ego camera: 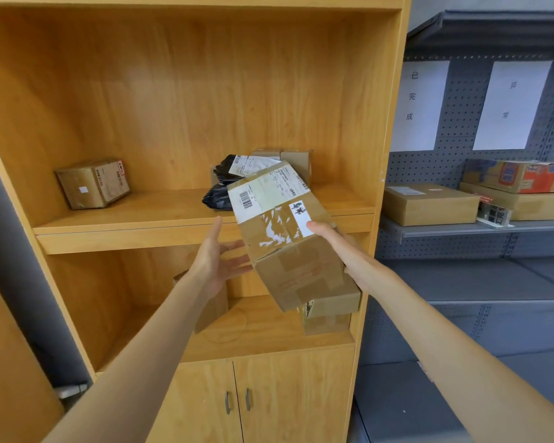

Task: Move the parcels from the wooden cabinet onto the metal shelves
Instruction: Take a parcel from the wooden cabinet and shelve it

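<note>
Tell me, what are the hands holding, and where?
The right hand grips a long cardboard parcel along its right edge, thumb on top. The left hand is open beside it, holding nothing.

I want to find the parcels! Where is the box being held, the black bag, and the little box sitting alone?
held cardboard box [296,266]: head view, taped front face.
black mailer bag [218,196]: head view, lower bulge.
small taped box [93,183]: head view, front corner.

I am in a parcel sorting or storage room. In front of me stands a wooden cabinet [186,91] with taped cardboard parcels [93,183] and black mailer bags [227,174] bearing barcode shipping labels. To my right, grey metal shelves [461,230] with a pegboard back carry more boxes [429,204], under white paper signs [419,103] printed with Chinese characters marking the sections.
</note>
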Demonstrator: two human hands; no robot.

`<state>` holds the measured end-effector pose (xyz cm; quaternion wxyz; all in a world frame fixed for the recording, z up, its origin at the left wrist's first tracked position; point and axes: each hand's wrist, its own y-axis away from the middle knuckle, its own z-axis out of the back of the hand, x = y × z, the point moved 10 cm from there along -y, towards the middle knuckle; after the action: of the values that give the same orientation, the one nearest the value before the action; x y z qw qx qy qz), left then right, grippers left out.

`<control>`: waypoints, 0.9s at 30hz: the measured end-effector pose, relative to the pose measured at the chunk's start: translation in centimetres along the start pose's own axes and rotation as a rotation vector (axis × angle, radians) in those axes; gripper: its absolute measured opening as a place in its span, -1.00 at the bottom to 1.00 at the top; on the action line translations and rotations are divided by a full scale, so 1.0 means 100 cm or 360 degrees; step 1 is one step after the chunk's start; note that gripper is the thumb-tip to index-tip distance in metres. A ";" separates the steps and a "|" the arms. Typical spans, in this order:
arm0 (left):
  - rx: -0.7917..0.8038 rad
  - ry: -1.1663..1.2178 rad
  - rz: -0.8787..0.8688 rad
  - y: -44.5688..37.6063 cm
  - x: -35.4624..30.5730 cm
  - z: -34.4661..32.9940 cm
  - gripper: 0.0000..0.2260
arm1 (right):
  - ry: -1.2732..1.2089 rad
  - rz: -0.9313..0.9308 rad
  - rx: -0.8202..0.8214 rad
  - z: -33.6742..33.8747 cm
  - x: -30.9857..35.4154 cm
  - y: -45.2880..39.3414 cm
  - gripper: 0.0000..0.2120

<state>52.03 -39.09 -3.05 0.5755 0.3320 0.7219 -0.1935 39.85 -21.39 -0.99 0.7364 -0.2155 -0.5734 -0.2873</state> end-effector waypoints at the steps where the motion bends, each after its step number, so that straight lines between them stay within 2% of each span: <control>1: 0.0048 -0.0038 0.0016 0.000 -0.004 -0.002 -0.56 | 0.0010 -0.0016 0.0035 0.005 -0.003 0.000 -0.53; 4: 0.0203 -0.0318 0.0075 0.001 -0.008 -0.015 -0.25 | 0.0098 0.0032 0.0144 0.013 -0.001 0.001 -0.56; 6: 0.0237 -0.0415 0.0061 0.000 -0.007 -0.022 -0.16 | 0.0139 0.0051 0.0207 0.017 -0.002 0.000 -0.58; 14: 0.0138 -0.0492 0.0027 -0.006 -0.008 -0.027 -0.19 | 0.0103 -0.0028 0.0347 0.033 -0.028 -0.008 -0.07; 17: 0.0106 -0.0434 -0.0012 -0.005 -0.008 -0.030 -0.23 | 0.0088 -0.0050 0.0363 0.035 -0.034 -0.008 -0.06; 20: 0.0071 -0.0298 -0.0056 -0.006 -0.002 -0.034 -0.30 | -0.0044 -0.0074 0.0269 0.043 -0.041 -0.013 -0.12; 22: 0.0061 -0.0210 -0.0064 -0.007 0.004 -0.038 -0.34 | -0.0179 0.0009 0.0156 0.051 -0.040 -0.018 -0.08; 27: 0.0051 -0.0080 -0.0142 -0.013 0.013 -0.059 -0.33 | -0.0586 0.0144 -0.0420 0.087 -0.039 -0.022 0.27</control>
<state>46.82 -35.76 -2.93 0.5788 0.3037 0.7181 -0.2388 31.44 -16.73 -2.66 0.5968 -0.3841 -0.6454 -0.2823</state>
